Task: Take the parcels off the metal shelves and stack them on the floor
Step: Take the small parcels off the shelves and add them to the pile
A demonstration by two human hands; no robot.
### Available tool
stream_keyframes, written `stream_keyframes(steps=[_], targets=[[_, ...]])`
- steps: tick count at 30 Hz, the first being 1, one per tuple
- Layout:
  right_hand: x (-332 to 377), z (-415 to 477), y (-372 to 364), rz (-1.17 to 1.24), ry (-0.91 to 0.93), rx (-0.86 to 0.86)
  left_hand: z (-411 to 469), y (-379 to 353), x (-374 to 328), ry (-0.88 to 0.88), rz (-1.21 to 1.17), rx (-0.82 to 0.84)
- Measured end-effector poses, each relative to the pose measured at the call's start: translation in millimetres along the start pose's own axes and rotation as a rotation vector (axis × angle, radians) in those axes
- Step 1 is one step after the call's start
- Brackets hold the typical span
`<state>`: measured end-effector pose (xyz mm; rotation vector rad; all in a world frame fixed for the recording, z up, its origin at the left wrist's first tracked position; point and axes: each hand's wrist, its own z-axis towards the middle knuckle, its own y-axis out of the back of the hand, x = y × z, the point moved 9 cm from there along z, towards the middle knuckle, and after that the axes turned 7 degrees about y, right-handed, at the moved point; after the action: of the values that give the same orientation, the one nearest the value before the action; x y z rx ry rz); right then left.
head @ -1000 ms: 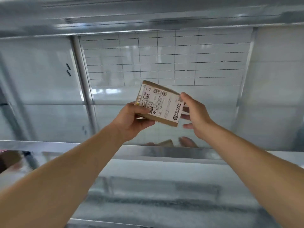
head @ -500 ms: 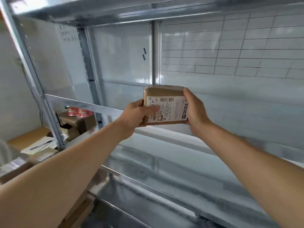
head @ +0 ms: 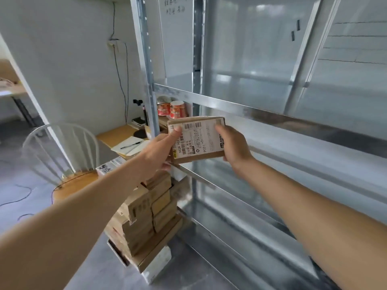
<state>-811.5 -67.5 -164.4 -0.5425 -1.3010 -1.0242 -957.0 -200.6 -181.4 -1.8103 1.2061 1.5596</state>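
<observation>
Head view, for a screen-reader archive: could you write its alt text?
A left hand and a right hand grip opposite ends of a small labelled cardboard parcel in front of metal shelves. Below it, a stack of parcels stands on the grey floor, with a chair and a desk to the left.

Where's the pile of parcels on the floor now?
Head view, lower centre-left: the pile of parcels stands beside the corner post of the metal shelves, below the left hand and right of the chair.
</observation>
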Motion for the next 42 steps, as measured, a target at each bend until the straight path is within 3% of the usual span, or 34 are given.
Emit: stream_keyframes(steps=[9,17,24,34,42], targets=[[-87.9,22.0,-176.1,-0.030,-0.265,0.279,32.0,123.5,124.5,0.342,-0.085,-0.142],[-165.5,64.2,-264.4,-0.113,-0.402,0.443,80.7,158.2,205.4,0.557,-0.144,-0.250],[-214.4,83.1,-318.8,-0.157,-0.455,0.583,113.6,178.4,244.0,0.643,-0.163,-0.314],[-243.8,117.1,-371.4,-0.371,-0.410,0.630,161.9,212.1,283.7,0.779,-0.257,-0.244],[-256.1,118.9,-386.9,-0.438,-0.482,0.516,182.6,228.1,313.3,0.879,-0.333,-0.085]])
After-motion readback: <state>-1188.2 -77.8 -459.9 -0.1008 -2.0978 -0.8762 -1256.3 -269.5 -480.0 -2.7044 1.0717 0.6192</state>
